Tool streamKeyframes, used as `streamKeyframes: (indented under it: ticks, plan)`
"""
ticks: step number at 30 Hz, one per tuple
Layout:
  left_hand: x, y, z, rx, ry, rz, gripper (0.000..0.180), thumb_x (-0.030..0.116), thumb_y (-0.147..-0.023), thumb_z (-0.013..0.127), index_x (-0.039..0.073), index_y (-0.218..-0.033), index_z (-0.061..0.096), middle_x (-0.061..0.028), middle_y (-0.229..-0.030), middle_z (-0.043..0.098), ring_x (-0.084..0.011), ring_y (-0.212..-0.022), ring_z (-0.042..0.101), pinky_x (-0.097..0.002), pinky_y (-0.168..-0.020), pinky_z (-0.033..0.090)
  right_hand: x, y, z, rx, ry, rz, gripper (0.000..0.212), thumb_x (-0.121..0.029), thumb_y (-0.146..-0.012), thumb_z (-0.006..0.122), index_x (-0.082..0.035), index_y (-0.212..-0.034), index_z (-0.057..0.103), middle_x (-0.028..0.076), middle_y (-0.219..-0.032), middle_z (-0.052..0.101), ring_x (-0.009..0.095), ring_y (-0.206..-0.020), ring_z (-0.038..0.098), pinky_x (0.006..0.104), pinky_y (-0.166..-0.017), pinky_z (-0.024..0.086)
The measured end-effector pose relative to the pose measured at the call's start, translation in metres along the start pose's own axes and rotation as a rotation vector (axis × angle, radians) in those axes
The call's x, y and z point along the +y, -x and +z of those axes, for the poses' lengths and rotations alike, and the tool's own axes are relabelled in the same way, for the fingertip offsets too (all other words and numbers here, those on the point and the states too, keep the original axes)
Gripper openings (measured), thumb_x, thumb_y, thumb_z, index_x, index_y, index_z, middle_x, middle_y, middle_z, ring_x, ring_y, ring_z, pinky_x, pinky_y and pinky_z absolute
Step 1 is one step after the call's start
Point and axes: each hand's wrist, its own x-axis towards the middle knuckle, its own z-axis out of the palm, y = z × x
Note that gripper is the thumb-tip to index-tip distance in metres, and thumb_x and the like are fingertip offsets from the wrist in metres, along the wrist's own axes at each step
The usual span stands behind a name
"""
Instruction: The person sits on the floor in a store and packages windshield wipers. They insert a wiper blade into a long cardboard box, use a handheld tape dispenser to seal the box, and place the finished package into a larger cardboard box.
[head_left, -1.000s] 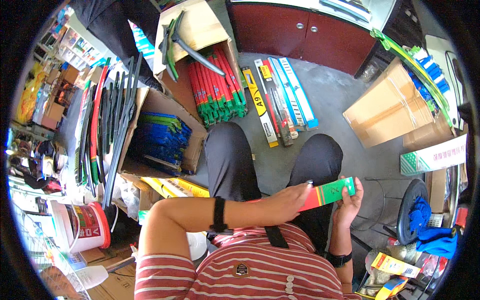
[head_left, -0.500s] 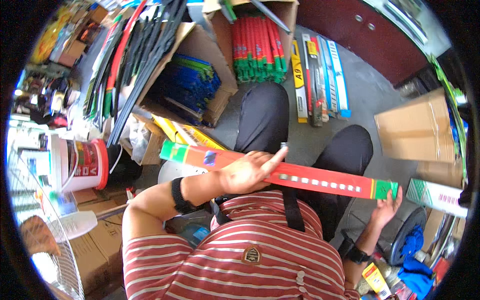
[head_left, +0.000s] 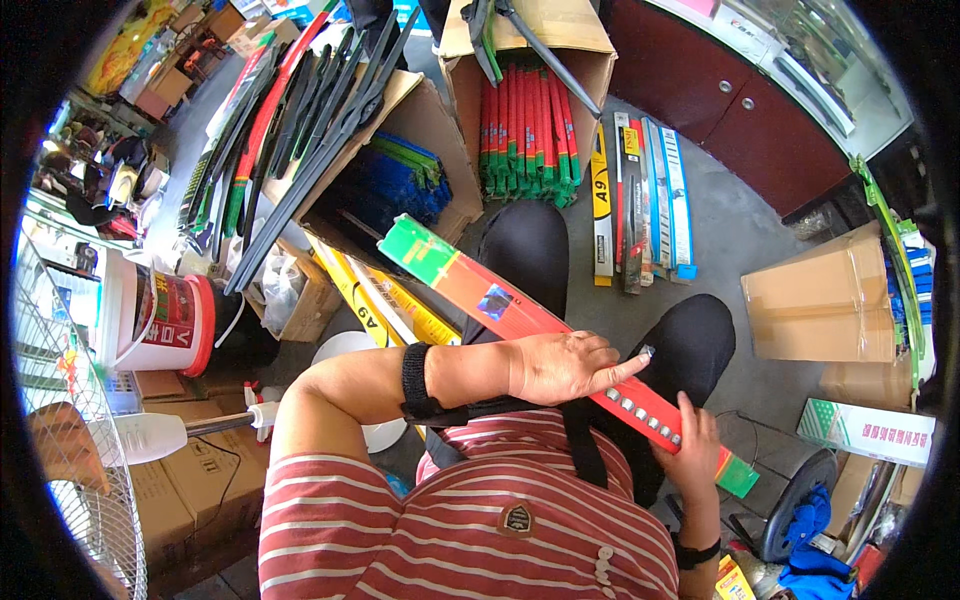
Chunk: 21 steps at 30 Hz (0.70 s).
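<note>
A long, narrow red box with green ends, likely a wiper blade box (head_left: 540,312), slants across my lap, its left end farther from me than its right. A row of small pale squares runs along its right half. My left hand (head_left: 570,368) lies over its middle, fingers curled past the far edge and thumb stretched along the face. On the thumb tip sits a small shiny grey piece, too small to name. Near the right end, my right hand (head_left: 690,445) grips the box, fingers on its upper face and the thumb hidden.
Cartons ahead hold upright red and green boxes (head_left: 530,130) and blue ones (head_left: 400,180). Black wiper blades (head_left: 320,150) lean to their left. Flat packages (head_left: 650,200) lie on the floor before a dark red cabinet (head_left: 680,80). A white bucket (head_left: 155,325) and wire fan guard (head_left: 85,430) stand left, a carton (head_left: 820,295) right.
The box has tilted from nearly level, its right end dropping toward me and its left end rising away. My left hand moved rightward; my right hand shifted inward from the end onto the face.
</note>
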Motion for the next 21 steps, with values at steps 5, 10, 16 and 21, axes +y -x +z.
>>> streamKeyframes:
  ticks: [5,10,16,21]
  plan:
    - [-0.006,-0.003,-0.002,0.097,-0.069,-0.012,0.067,0.017,-0.084,0.050,-0.006,-0.140,0.022,-0.0198,-0.119,0.052,-0.0318,-0.108,0.054,-0.0397,-0.096,0.041,0.007,0.006,0.004,0.108,-0.010,-0.044,0.063,-0.024,-0.063,0.075,-0.002,-0.116,0.051,0.017,-0.092,0.052,0.037,-0.085,0.052,0.0465,-0.072,0.044]
    - [-0.026,0.014,-0.001,0.061,-0.152,-0.197,0.090,0.055,-0.079,0.058,0.000,-0.141,0.023,-0.0190,-0.138,0.039,-0.0315,-0.130,0.036,-0.0477,-0.109,0.023,0.004,0.015,-0.001,0.155,0.002,0.014,0.061,-0.022,-0.061,0.076,-0.001,-0.114,0.052,0.017,-0.091,0.052,0.037,-0.084,0.053,0.0462,-0.071,0.044]
    - [-0.085,0.052,-0.038,0.201,-0.441,-0.684,0.091,0.047,-0.075,0.065,-0.001,-0.141,0.026,-0.0204,-0.141,0.035,-0.0368,-0.133,0.029,-0.0572,-0.108,0.014,0.011,0.031,-0.016,0.193,0.074,0.071,0.062,-0.020,-0.060,0.077,-0.002,-0.115,0.053,0.017,-0.091,0.053,0.036,-0.084,0.054,0.0449,-0.070,0.045]
    - [-0.121,0.061,-0.037,0.610,-0.037,-1.005,0.074,0.034,-0.085,0.063,-0.003,-0.139,0.028,-0.0259,-0.125,0.046,-0.0412,-0.113,0.046,-0.0418,-0.095,0.039,0.017,0.031,-0.024,0.245,0.118,0.061,0.063,-0.018,-0.060,0.077,-0.003,-0.116,0.053,0.017,-0.092,0.053,0.035,-0.084,0.054,0.0439,-0.071,0.045]
